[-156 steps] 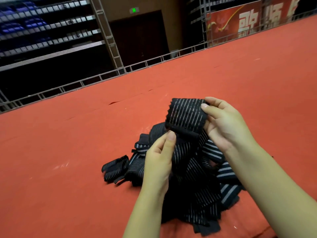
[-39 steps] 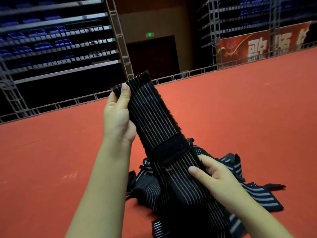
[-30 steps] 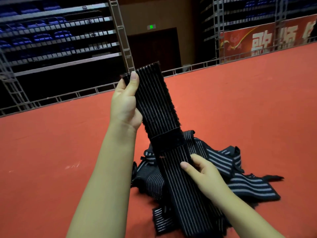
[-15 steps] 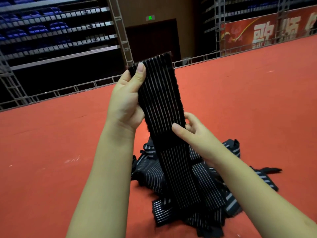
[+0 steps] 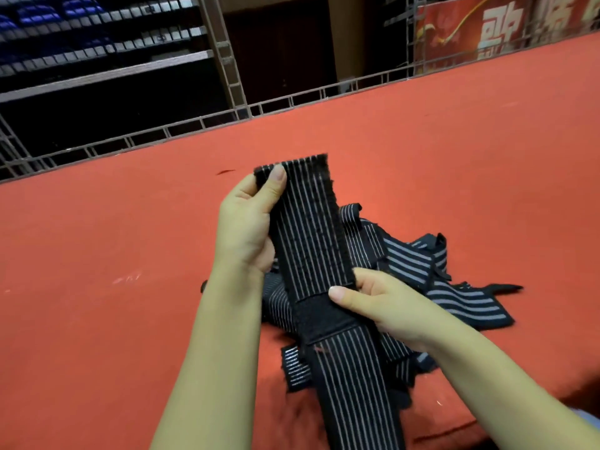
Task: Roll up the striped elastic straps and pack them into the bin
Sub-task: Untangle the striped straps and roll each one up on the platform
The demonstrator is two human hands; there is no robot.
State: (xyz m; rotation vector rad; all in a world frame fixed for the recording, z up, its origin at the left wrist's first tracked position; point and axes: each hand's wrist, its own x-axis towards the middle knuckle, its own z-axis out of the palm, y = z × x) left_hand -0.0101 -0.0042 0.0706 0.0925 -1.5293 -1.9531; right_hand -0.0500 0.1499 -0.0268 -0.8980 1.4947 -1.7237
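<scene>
Straightening comes first, by my judgement: one strap (image 5: 308, 235) is held taut above the pile (image 5: 431, 280) on the red floor (image 5: 97, 287), not yet rolled. Left hand (image 5: 246, 228) pinches its top end, thumb on the front, arm raised. Right hand (image 5: 373, 303) grips the strap lower down at the plain black patch (image 5: 321, 318). Next, rolling from one end needs steady tension. No bin shows.

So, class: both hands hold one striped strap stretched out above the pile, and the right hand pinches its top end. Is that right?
Not quite. In the head view the left hand pinches the top end of the striped strap; the right hand grips it lower, by the plain black patch. The pile lies beneath.
</scene>
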